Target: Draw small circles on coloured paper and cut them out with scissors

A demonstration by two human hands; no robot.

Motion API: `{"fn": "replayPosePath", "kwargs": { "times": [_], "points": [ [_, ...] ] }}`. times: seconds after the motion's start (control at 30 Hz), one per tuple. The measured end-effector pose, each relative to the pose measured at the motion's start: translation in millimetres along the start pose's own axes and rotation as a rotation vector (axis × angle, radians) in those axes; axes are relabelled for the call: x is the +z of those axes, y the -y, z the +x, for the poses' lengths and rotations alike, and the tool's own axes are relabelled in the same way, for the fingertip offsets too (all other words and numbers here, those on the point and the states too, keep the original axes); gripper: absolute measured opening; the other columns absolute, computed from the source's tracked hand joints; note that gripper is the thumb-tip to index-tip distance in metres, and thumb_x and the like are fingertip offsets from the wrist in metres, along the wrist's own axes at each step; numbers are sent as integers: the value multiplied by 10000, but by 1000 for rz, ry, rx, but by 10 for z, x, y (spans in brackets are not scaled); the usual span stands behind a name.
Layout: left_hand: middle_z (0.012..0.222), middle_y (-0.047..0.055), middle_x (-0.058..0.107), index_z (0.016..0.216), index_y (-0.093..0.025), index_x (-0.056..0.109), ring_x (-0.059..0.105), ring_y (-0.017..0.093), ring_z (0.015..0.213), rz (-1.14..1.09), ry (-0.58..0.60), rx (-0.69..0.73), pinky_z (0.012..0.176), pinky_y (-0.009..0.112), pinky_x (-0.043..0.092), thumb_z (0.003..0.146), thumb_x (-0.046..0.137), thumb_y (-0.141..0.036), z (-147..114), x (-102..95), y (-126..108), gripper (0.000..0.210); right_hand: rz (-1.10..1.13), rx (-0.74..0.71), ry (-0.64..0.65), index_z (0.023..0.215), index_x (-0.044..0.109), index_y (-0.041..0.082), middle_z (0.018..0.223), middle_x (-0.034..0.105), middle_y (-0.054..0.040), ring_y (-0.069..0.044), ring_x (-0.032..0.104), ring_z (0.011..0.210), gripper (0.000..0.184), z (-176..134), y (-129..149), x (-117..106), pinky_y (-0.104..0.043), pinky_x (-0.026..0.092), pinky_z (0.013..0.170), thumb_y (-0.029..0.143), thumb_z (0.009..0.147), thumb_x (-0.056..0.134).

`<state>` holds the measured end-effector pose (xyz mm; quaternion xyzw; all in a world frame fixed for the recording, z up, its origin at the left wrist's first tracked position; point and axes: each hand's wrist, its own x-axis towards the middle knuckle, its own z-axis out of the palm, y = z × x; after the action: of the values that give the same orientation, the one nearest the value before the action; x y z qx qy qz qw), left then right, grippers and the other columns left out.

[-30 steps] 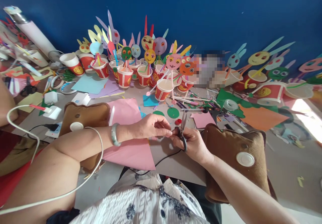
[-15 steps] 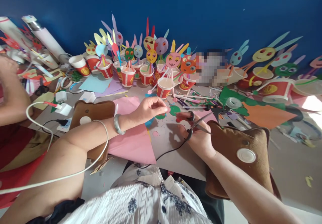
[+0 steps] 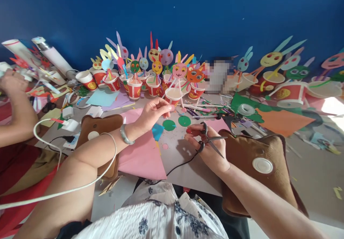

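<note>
My left hand (image 3: pixel 154 114), with a bracelet at the wrist, hovers above the table with thumb and fingertips pinched together. Whatever is between them is too small to make out. A pair of black-handled scissors (image 3: pixel 206 141) hangs on the fingers of my right hand (image 3: pixel 211 153), its blades parted and pointing right, away from the fingertips. Between the hands lie a green paper circle (image 3: pixel 169 125) and another green circle (image 3: pixel 184 121). Nearer me are a small pink circle (image 3: pixel 165 146) and a blue paper piece (image 3: pixel 157 132). A large pink sheet (image 3: pixel 142 156) extends under my left wrist.
Red-and-white paper cups (image 3: pixel 134 89) with paper rabbit faces line the blue wall. Brown plush cushions (image 3: pixel 258 174) flank my arms. A white cable (image 3: pixel 107 174) crosses my left arm. Straws and pens (image 3: pixel 201 109) lie behind the scissors. Another person's arm (image 3: pixel 17 106) is at far left.
My left hand has drawn back leftward, uncovering the left green circle. The right hand keeps the scissors in nearly the same place. The view has tilted slightly upward.
</note>
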<state>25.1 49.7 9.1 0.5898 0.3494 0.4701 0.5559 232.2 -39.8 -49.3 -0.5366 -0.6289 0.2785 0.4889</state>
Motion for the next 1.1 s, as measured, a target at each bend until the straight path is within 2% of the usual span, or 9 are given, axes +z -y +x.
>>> {"fn": "replayPosePath", "kwargs": {
  "times": [0.17, 0.33, 0.47, 0.57, 0.67, 0.83, 0.93, 1.1],
  "points": [
    [628, -18, 622, 757, -157, 602, 581, 96, 619, -19, 47, -111, 632, 231, 464, 784, 691, -323, -45, -67, 87, 190, 9, 17, 36, 1027, 671, 241, 898, 755, -55, -225, 717, 794, 295, -24, -1, -4, -369, 588, 755, 357, 777, 774],
    [661, -12, 634, 776, -156, 619, 581, 101, 641, -42, 106, -178, 641, 234, 468, 802, 681, -331, -78, -111, 194, 187, -17, 62, 93, 887, 704, 213, 739, 730, -49, -187, 662, 577, 251, -14, 38, 10, -308, 555, 541, 435, 779, 748],
    [662, -8, 629, 786, -141, 665, 567, 88, 644, -62, 155, -289, 645, 220, 462, 802, 673, -290, -150, -41, 223, 150, -21, 85, 113, 849, 725, 196, 723, 744, -38, -160, 635, 496, 182, 13, 66, 25, -282, 537, 493, 370, 795, 716],
    [715, 2, 630, 799, -146, 684, 579, 96, 669, -83, 237, -359, 608, 216, 480, 783, 708, -307, -257, 45, 191, 164, -59, 97, 114, 802, 738, 199, 660, 732, -15, -146, 613, 462, 130, 28, 114, 22, -266, 525, 486, 325, 788, 709],
    [758, 17, 626, 833, -166, 682, 581, 126, 712, -65, 298, -468, 501, 195, 454, 770, 733, -386, -356, 121, 166, 235, -55, 103, 144, 684, 713, 205, 636, 726, -17, -138, 595, 455, 198, 40, 172, 17, -242, 479, 434, 359, 805, 689],
    [749, 29, 619, 842, -149, 665, 569, 129, 698, -4, 317, -479, 465, 183, 433, 778, 714, -401, -404, 180, 199, 265, -48, 99, 191, 564, 640, 201, 561, 671, -11, -124, 560, 443, 272, 45, 209, 28, -223, 435, 416, 306, 815, 639],
    [693, 10, 595, 823, -136, 637, 540, 99, 613, -7, 337, -455, 457, 177, 396, 776, 719, -425, -400, 190, 252, 304, -45, 72, 207, 532, 599, 194, 558, 652, -19, -126, 565, 476, 312, 53, 210, 30, -219, 435, 439, 305, 823, 621],
    [641, -7, 584, 778, -124, 588, 488, 62, 530, -15, 376, -391, 470, 184, 355, 780, 729, -442, -407, 200, 327, 348, -36, 72, 251, 652, 648, 173, 568, 626, -10, -119, 553, 485, 214, 48, 211, 6, -217, 426, 467, 288, 828, 612]
  ]
}}
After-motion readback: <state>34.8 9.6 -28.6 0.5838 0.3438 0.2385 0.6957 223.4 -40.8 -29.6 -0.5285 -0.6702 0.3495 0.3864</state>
